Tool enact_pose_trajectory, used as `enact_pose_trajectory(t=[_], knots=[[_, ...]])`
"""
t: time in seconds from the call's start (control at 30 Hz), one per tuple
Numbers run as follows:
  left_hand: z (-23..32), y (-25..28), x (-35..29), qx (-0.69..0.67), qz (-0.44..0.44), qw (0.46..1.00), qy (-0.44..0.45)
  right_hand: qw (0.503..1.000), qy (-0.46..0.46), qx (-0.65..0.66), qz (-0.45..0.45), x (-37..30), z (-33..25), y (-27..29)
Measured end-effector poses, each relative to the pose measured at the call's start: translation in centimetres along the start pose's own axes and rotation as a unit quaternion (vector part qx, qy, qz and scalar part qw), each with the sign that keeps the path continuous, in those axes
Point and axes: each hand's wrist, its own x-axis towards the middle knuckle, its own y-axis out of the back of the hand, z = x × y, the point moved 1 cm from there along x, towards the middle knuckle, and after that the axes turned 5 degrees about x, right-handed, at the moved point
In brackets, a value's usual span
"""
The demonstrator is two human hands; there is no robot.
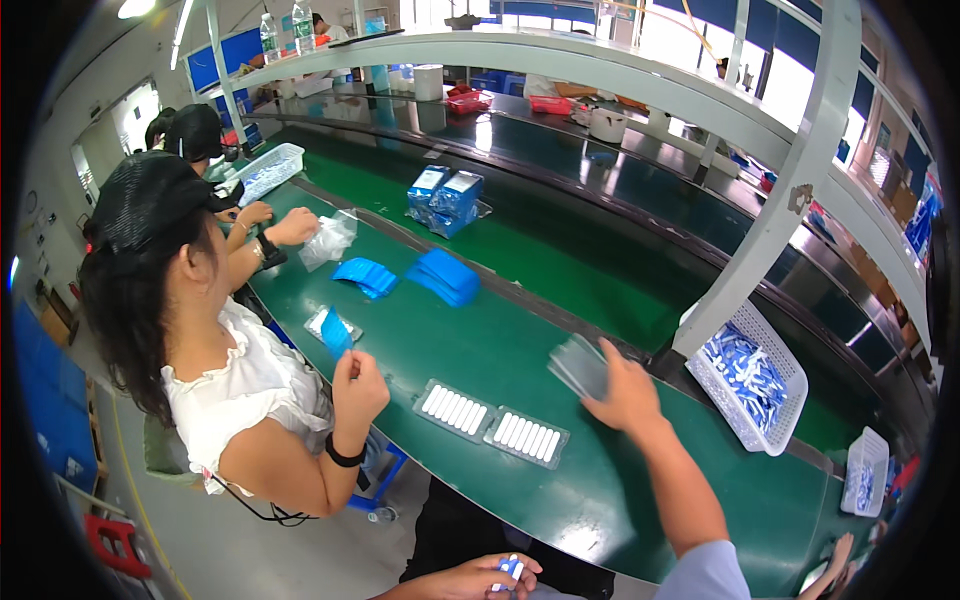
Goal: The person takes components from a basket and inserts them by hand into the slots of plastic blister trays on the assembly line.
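Note:
My right hand (628, 392) reaches over the green table and grips a clear plastic tray or a small stack of them (580, 367), slightly blurred. Close to my body at the bottom edge, my left hand (490, 577) is curled around a few small blue-and-white sticks (509, 570); their exact kind is too small to make out. Between my hands and the co-worker, two clear trays lie side by side on the table. The left tray (455, 410) and the right tray (527, 438) each hold a row of several white sticks.
A co-worker (250, 390) at my left holds a blue packet (336, 332). Blue packet stacks (443, 277) and wrapped blue bundles (446, 201) lie beyond. A white basket (755, 385) of blue-and-white sticks stands right, beside a slanted metal post (775, 200). Another basket (866, 472) is farther right.

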Motion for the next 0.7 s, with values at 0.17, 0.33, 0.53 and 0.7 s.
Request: enact_pose_trajectory(t=[0.17,0.33,0.53,0.7], knots=[[-0.1,-0.7,-0.4,0.003,-0.026,0.999,-0.019,0.997,-0.071,0.018,-0.026,-13.9,5.1,5.4],[-0.7,-3.0,0.2,0.046,0.036,0.998,-0.021,0.991,-0.023,0.101,0.088,-24.3,6.6,4.1],[0.7,-6.4,5.0,0.137,0.030,0.990,-0.006,0.977,0.011,0.178,0.120,-26.6,7.7,3.5],[2.4,-4.8,8.6,0.119,0.090,0.984,-0.093,0.962,0.050,0.260,0.062,-27.2,7.9,3.5]])
